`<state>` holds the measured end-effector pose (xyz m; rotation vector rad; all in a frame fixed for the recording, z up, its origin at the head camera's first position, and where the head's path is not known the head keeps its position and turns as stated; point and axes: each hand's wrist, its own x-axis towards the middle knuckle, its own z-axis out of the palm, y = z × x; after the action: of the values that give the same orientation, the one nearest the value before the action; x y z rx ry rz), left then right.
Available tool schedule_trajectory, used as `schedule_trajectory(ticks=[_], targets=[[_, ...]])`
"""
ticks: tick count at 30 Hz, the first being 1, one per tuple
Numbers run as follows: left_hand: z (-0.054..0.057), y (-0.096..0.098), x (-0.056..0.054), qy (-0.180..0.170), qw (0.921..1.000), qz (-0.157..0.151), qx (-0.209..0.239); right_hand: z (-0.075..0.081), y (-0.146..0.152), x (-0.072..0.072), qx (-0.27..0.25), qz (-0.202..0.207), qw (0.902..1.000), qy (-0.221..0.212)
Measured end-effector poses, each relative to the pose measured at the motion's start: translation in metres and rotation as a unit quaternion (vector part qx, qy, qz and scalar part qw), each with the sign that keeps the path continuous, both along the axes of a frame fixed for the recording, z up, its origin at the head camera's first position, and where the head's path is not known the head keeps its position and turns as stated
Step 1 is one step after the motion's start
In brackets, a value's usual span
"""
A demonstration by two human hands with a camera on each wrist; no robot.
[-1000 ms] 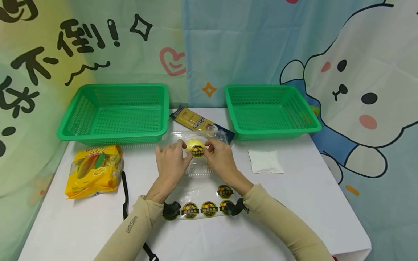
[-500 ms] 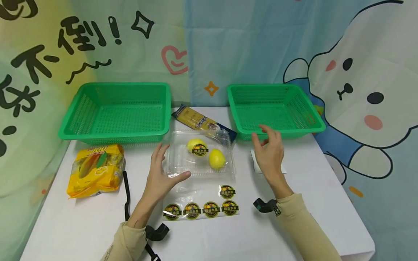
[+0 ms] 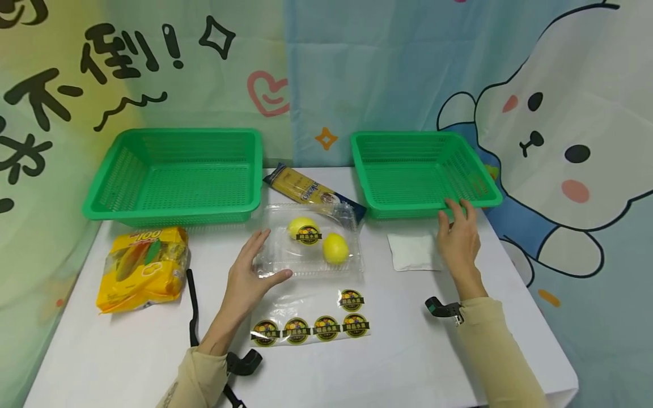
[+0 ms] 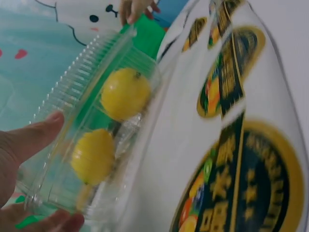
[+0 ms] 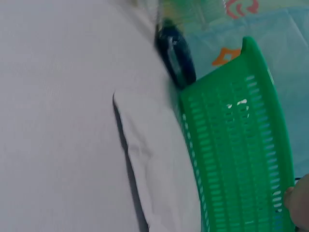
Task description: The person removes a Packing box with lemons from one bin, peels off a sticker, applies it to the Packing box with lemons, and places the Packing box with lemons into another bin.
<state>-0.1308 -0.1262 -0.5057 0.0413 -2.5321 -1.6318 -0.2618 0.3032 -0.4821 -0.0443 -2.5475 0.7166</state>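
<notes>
A clear plastic clamshell box (image 3: 309,263) holds two yellow lemons (image 3: 335,248) (image 4: 93,155) under its lid. One round black-and-gold sticker (image 3: 308,234) sits on the lid above the left lemon. My left hand (image 3: 250,281) lies at the box's left front corner, with thumb and fingers spread apart; in the left wrist view its thumb (image 4: 41,135) is beside the box wall. My right hand (image 3: 461,241) is at the front rim of the right green basket (image 3: 388,208), fingertips over the rim and thumb in front of it. How firmly they touch cannot be told.
A second green basket (image 3: 173,218) stands back left. The yellow snack bag (image 3: 143,269) lies in front of it, near a black strap (image 3: 193,306). Behind the box is a pasta packet (image 3: 311,190). A white packet (image 3: 414,253) and a sticker sheet (image 3: 296,309) lie on the table.
Both hands have left the sticker on the lid. The left hand drew back to the box's left corner and stays there. The right hand swung right to the right basket's rim.
</notes>
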Motion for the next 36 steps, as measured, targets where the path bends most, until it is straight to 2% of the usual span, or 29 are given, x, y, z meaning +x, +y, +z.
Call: schedule_trajectory(ticks=[10, 15, 21, 26, 36], targets=[[0.0, 0.0, 0.003, 0.044, 0.9983, 0.037, -0.008, -0.002, 0.005, -0.008, 0.014, -0.025, 0.9992, 0.029], [-0.001, 0.001, 0.004, 0.084, 0.9946, 0.06, -0.002, 0.0, 0.005, -0.009, 0.01, -0.038, 0.9987, 0.033], [-0.002, 0.003, 0.006, 0.129, 0.987, 0.09, 0.036, -0.002, 0.006, -0.011, 0.008, -0.041, 0.9986, 0.032], [0.005, 0.006, 0.006, 0.152, 0.9809, 0.099, 0.07, -0.006, 0.006, -0.011, 0.013, -0.045, 0.9983, 0.035], [0.026, 0.018, 0.0, 0.174, 0.977, 0.088, 0.086, -0.006, 0.007, -0.011, 0.012, -0.046, 0.9984, 0.031]])
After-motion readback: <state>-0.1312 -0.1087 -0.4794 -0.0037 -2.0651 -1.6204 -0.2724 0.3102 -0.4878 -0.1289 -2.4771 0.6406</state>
